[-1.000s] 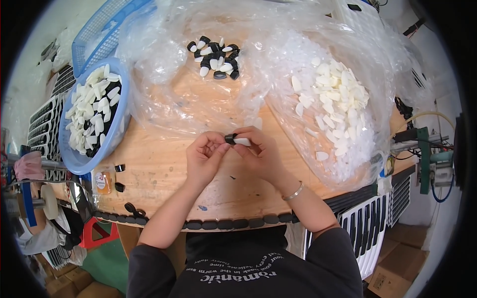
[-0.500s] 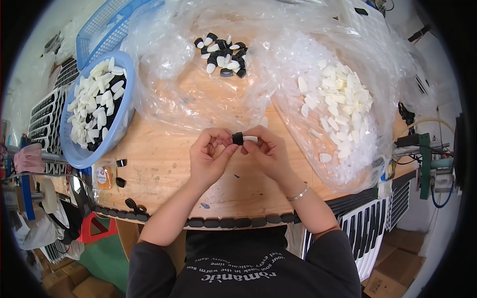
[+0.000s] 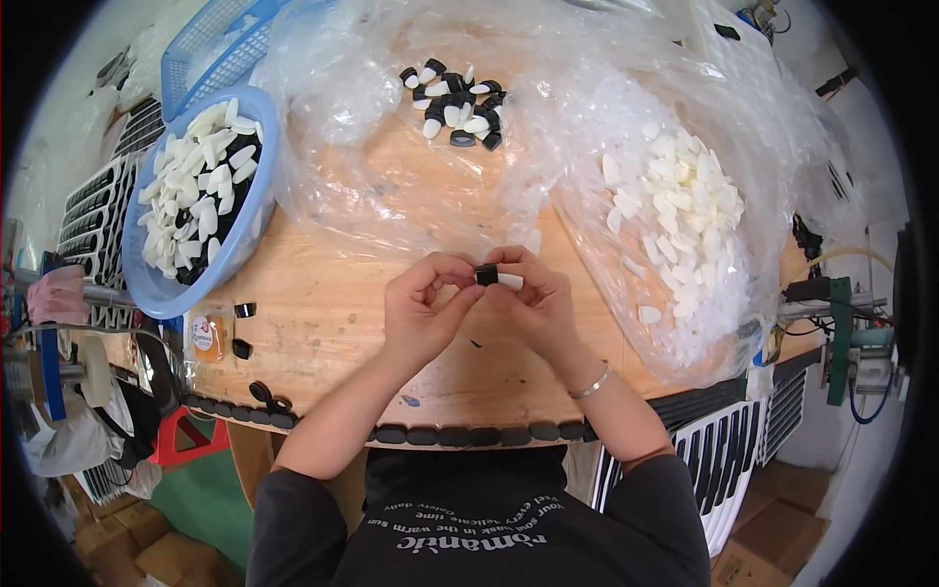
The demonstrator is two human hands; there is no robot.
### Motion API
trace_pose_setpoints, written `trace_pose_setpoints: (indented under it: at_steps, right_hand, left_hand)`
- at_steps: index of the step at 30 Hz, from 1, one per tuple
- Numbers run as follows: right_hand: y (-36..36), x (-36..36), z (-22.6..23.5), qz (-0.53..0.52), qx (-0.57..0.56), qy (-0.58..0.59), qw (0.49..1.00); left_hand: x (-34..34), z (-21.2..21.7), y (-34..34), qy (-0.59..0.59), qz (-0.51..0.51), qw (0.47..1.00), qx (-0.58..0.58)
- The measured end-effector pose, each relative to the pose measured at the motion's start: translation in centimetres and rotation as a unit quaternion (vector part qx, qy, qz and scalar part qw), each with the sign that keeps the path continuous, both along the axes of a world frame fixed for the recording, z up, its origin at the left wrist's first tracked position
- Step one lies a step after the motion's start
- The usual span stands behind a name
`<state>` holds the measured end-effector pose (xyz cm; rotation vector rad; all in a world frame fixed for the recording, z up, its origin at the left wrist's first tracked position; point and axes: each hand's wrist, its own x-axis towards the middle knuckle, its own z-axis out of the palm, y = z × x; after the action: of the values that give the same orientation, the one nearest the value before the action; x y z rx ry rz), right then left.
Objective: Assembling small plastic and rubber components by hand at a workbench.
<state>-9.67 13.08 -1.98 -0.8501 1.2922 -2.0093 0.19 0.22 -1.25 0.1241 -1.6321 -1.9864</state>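
Observation:
Over the middle of the wooden table, both hands hold one small part between them, a black cap-like ring with a white rounded tab pointing right. My left hand pinches the black end with thumb and fingertips. The fingers of my right hand are closed round the white tab. Farther back lies a cluster of similar black-and-white pieces. Fingers cover part of the held piece, so how deep the tab sits in the ring cannot be seen.
A blue basin of black and white pieces stands at left. Loose white tabs are heaped on clear plastic sheeting at right. Black caps and an orange-and-white packet lie front left. Black padding lines the table's near edge.
The held piece has turned slightly, its white tab now tilting a little downward on the right. Both hands stay together around it. The whole view has shifted slightly.

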Motion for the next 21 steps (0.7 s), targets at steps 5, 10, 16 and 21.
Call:
trace_pose_setpoints:
  at_steps: [5,10,16,21]
  right_hand:
    - [-0.2,0.2,0.1,-0.003,0.021,-0.037,0.999]
    - [-0.3,0.3,0.3,-0.01,0.028,-0.026,0.999]
    - [-0.7,1.4,0.7,-0.093,0.034,0.02,0.995]
    - [-0.2,0.6,0.7,-0.09,0.066,0.012,0.994]
  left_hand:
    - [0.1,-0.4,-0.5,-0.005,-0.024,0.999,0.043]
    - [-0.2,-0.2,-0.6,-0.022,-0.02,0.997,-0.065]
    - [0.2,-1.0,-0.2,-0.099,-0.038,0.993,-0.042]
    - [-0.3,-0.9,-0.4,-0.053,-0.001,0.997,-0.055]
